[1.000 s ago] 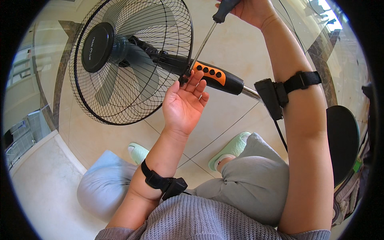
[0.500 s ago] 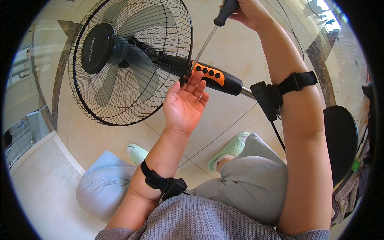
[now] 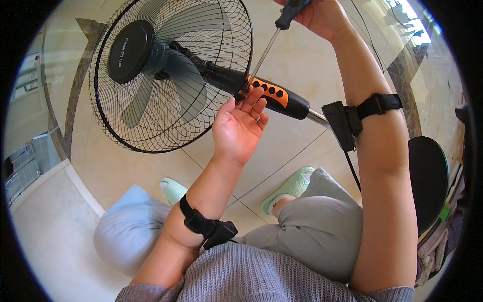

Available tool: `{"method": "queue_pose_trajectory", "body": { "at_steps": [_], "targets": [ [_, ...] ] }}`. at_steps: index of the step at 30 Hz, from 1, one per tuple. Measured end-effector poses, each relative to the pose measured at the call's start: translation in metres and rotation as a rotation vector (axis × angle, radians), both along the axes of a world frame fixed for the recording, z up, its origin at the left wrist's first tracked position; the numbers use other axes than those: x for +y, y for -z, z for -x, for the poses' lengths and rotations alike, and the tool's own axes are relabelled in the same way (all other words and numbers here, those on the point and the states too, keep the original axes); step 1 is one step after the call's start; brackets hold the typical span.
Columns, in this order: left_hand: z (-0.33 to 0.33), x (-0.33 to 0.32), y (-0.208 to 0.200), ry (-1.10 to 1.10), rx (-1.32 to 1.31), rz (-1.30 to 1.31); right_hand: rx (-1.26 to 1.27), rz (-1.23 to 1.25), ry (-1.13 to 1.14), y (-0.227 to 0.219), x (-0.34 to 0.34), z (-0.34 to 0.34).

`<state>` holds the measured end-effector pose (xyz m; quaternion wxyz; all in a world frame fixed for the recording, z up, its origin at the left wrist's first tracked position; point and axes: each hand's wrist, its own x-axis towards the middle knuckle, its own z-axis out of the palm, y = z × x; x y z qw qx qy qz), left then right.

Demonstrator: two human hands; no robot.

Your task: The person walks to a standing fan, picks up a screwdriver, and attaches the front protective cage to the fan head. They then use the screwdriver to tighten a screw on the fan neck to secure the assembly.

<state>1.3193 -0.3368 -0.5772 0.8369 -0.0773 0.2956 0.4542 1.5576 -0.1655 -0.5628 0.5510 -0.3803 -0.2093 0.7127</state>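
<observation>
A black pedestal fan [image 3: 282, 106] leans across the view, its round wire guard [image 3: 136, 138] at the upper left. My right hand [image 3: 324, 19] is wrapped round the dark handle of a screwdriver [image 3: 265, 53]. The screwdriver's metal shaft slants down to a small black clip [image 3: 240, 95] on the guard's rim; the tip itself is hidden. From below, palm up, my left hand [image 3: 237, 132] pinches this clip between thumb and curled fingertips. Right behind it is the fan's orange button panel [image 3: 274, 92].
A metal pole [image 3: 318, 119] runs from the fan's body toward my right forearm. A dark round disc [image 3: 427, 183], perhaps the fan's base, is beyond that arm. My slippered feet [image 3: 294, 190] rest on the tiled floor. A white surface [image 3: 60, 226] stands at the left.
The fan's head has shifted slightly right and up, and its guard has turned a little. Both hands and the screwdriver have moved right with it, keeping their holds.
</observation>
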Motion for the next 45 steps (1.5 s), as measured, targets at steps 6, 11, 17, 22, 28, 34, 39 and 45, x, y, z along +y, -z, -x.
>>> {"method": "queue_pose_trajectory", "body": {
  "at_steps": [6,11,17,22,28,34,39,45],
  "targets": [
    [0.001,-0.001,0.003,-0.002,0.020,-0.006,-0.499,0.140,0.038,-0.002,0.003,0.006],
    [-0.001,-0.001,0.004,-0.020,0.001,0.008,-0.098,0.032,-0.051,-0.015,0.001,0.000],
    [-0.001,-0.002,0.000,-0.047,-0.027,0.078,-0.463,0.144,-0.096,-0.020,0.003,-0.003],
    [0.001,-0.002,0.001,-0.034,-0.036,0.059,-0.421,0.087,-0.069,-0.016,-0.010,0.009],
    [0.000,-0.002,0.000,-0.018,0.009,0.079,-0.295,0.055,-0.012,-0.030,-0.009,0.001],
    [0.002,-0.002,-0.002,-0.001,-0.004,0.033,-0.442,0.115,0.126,-0.033,-0.010,0.012],
    [0.003,-0.002,0.000,-0.003,0.006,0.049,-0.179,0.014,0.024,-0.044,-0.006,0.011],
    [0.003,-0.003,-0.001,-0.009,0.039,0.018,-0.485,0.058,0.038,-0.033,-0.008,0.006]
  ]
}}
